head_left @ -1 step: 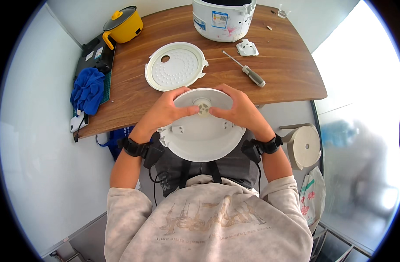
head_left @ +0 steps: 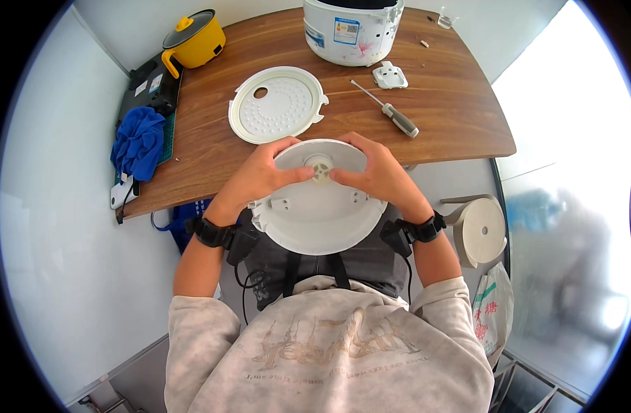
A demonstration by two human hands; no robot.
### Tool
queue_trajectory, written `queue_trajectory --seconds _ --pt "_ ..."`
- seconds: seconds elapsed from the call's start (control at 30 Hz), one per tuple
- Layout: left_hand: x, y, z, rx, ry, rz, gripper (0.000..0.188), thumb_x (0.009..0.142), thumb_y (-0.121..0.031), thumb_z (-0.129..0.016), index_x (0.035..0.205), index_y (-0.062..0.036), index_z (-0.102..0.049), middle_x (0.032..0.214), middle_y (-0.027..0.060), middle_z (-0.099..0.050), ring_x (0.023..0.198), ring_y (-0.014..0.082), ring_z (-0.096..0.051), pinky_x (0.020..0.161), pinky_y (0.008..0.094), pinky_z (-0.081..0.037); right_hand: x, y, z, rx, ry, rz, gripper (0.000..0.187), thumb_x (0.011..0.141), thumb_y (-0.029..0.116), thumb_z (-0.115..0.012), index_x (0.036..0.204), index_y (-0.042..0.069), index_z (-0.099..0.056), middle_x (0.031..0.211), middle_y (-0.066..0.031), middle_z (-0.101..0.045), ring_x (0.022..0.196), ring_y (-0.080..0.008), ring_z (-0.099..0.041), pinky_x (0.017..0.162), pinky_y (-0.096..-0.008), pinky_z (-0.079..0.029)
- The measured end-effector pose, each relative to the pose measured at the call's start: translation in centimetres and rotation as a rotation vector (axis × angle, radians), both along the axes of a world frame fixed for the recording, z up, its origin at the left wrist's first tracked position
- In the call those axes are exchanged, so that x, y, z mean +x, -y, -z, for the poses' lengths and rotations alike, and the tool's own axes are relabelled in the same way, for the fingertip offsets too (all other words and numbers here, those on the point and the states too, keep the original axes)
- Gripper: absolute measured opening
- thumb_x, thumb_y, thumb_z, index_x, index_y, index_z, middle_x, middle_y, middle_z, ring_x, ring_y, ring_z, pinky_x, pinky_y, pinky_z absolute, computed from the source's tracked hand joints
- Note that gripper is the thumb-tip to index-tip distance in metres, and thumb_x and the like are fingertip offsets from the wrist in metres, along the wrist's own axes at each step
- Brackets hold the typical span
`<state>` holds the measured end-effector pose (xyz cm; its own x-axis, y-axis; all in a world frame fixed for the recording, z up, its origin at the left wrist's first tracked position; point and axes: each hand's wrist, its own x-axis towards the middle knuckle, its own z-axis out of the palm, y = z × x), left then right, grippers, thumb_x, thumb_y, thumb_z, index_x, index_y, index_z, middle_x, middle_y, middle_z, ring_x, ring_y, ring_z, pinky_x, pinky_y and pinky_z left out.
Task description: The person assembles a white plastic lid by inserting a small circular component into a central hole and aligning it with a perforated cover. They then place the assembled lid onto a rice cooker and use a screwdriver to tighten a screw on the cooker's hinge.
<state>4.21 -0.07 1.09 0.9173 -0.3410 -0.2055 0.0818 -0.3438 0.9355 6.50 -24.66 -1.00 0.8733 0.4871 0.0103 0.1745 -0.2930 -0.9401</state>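
Between both hands I hold a white, bowl-shaped plastic lid shell (head_left: 315,224), its hollow inside facing up, over my lap near the table edge. My left hand (head_left: 264,172) grips its far left rim, and my right hand (head_left: 374,172) grips the far right rim. Both thumbs reach inside, their tips at either side of a round cream-coloured slotted fitting (head_left: 320,171). The other fingers are mostly hidden behind the rim. Just beyond the shell, a round white dimpled plate (head_left: 277,113) with one hole lies on the wooden table (head_left: 212,155).
A screwdriver (head_left: 398,118) and a small white plastic piece (head_left: 390,76) lie right of the plate. Farther back stand a white rice cooker body (head_left: 353,34) and a yellow pot (head_left: 195,41). A blue cloth (head_left: 138,141) lies at left; a stool (head_left: 482,230) stands at right.
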Motion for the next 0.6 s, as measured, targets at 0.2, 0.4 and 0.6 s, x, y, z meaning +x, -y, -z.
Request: queue_trajectory --seconds 0.2,0.4,0.6 --pt "0.01 0.04 0.17 0.025 0.033 -0.006 0.045 0.084 -0.027 -0.081 0.117 -0.0019 -0.064 0.105 0.0044 -0.069 0.095 0.011 -0.062 0.086 0.0286 -0.051 -0.15 -0.31 -0.15 -0.023 0.003 0.032 0.05 0.079 0.028 -0.082 0.118 0.002 -0.065 0.101 -0.0156 -0.074 0.091 -0.0264 -0.073 0.079 -0.0364 -0.057" --pt "0.11 -0.03 -0.09 0.068 0.053 0.004 0.043 0.081 -0.022 -0.079 0.116 -0.0027 -0.063 0.102 0.0032 -0.068 0.093 0.0102 -0.061 0.084 0.0278 -0.051 -0.13 -0.54 -0.03 0.003 0.006 0.027 0.05 0.079 0.027 -0.082 0.118 0.002 -0.065 0.1 -0.0156 -0.074 0.087 -0.0254 -0.073 0.077 -0.0359 -0.057" --pt "0.21 -0.06 0.46 0.092 0.076 0.026 0.043 0.079 -0.017 -0.08 0.116 -0.0031 -0.064 0.101 0.0059 -0.069 0.091 0.0122 -0.065 0.083 0.0295 -0.053 -0.48 -1.05 -0.36 -0.027 0.05 -0.006 0.044 0.079 0.022 -0.082 0.116 0.003 -0.066 0.1 -0.0139 -0.074 0.088 -0.0247 -0.072 0.078 -0.0351 -0.056"
